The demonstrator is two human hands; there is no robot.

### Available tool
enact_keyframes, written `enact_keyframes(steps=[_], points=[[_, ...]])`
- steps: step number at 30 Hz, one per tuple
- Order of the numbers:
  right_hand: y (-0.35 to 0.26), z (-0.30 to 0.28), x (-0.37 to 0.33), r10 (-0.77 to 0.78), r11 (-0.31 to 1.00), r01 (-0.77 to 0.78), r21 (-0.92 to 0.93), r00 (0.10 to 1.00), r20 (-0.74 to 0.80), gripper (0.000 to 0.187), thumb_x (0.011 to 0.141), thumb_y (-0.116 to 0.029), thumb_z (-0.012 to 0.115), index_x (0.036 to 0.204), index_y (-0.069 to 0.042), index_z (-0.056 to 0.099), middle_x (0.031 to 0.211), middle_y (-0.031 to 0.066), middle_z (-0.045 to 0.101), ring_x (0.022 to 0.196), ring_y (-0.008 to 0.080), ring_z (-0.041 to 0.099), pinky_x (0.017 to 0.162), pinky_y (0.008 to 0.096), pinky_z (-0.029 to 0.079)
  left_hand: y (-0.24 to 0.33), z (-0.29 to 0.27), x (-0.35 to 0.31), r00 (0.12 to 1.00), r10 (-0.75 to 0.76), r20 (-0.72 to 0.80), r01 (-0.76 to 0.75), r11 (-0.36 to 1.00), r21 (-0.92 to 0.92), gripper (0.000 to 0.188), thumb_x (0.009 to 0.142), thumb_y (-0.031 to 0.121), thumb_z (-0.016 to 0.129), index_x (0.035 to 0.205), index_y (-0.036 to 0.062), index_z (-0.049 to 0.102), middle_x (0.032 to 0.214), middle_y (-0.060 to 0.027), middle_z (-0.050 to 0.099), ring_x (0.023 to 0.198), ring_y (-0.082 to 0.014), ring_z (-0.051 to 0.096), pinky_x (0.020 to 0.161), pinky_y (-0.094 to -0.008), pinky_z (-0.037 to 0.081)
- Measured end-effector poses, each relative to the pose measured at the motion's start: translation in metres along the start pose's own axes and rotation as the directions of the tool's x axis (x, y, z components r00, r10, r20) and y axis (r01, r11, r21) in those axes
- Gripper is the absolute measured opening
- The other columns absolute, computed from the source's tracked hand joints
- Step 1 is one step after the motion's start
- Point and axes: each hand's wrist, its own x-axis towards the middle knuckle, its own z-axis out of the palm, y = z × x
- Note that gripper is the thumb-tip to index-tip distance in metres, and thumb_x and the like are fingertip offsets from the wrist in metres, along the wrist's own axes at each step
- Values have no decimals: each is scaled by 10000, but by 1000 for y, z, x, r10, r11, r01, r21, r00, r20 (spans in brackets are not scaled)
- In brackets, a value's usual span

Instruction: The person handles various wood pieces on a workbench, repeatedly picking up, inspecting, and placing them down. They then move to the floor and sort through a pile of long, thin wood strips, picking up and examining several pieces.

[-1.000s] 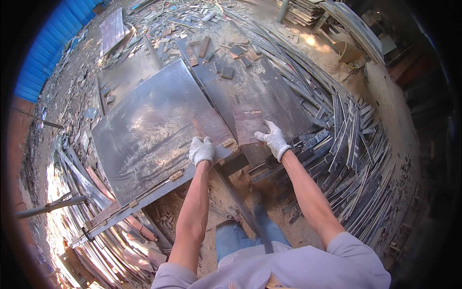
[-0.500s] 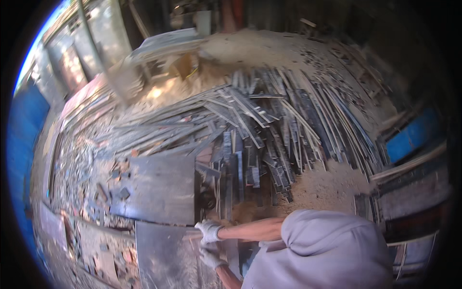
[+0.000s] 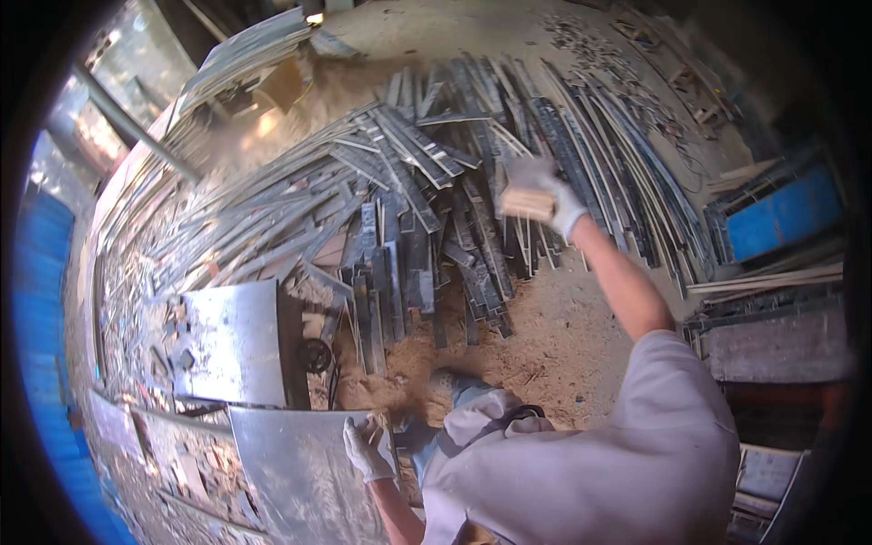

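Note:
My left hand [image 3: 366, 450], in a whitish work glove, rests at the right edge of a grey metal tabletop [image 3: 291, 454], its fingers stretched and apart, with nothing visible in them. My right hand [image 3: 568, 207], also gloved, is held out over the far right floor. It is closed on a short light wood block [image 3: 529, 203], blurred by motion, so I cannot tell whether it is one piece or several stacked together. Beneath that hand lies a wide pile of long dark-faced wood strips [image 3: 409, 173].
A second metal-topped table [image 3: 232, 341], with small offcuts on it and a black wheel [image 3: 315, 356] at its side, stands beyond the first. Sawdust [image 3: 554, 345] covers the floor. Scrap wood [image 3: 145, 227] lies left; a blue panel [image 3: 786, 213] stands right. A grey pole [image 3: 136, 127] slants at upper left.
My right hand has swung from the tabletop out to the far right, carrying the wood block. My left hand has stayed near the table edge, and the view has shifted.

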Motion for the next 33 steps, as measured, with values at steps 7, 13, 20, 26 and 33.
enact_keyframes(steps=[7,13,20,26,33], points=[[-283,-288,-15,-732,575,653,494,680,-47,327,1039,-271,479,1207,-38,635,1028,111,631,941,182,609,874,370,533,-35,14,-7,974,-64,-216,29,987,-159,345,1028,334,601,1216,50,656,982,-95,699,763,-176,672,686,-317,584],[37,-116,154,-138,990,134,-36,977,-160,347,1026,-400,446,1102,-144,667,661,-33,491,488,113,366,426,238,345,-62,8,-113,861,-63,-505,95,995,38,277,1006,298,608,1041,59,744,776,-89,721,718,-187,693,685,-348,561],[339,135,95,779,605,-234,-761,373,504,243,820,-20,479,1012,-71,618,785,23,571,664,206,560,778,431,551,-222,-8,-261,364,-103,-926,180,983,-39,407,995,419,608,888,49,740,745,-125,701,709,-251,671,707,-405,511],[325,318,-87,710,478,239,-845,461,532,275,711,88,470,911,-101,463,752,-7,423,609,158,443,596,311,487,-428,122,-383,-160,-776,-611,-114,629,-769,393,950,429,633,753,97,711,624,-78,665,606,-225,638,613,-419,490],[350,306,-113,777,321,265,-909,475,413,316,638,96,436,670,-177,280,625,-45,232,497,129,240,472,278,272,-499,336,-455,-151,-953,-262,434,174,-884,312,887,317,629,1092,129,770,1143,-124,737,1119,-286,700,928,-435,553]])
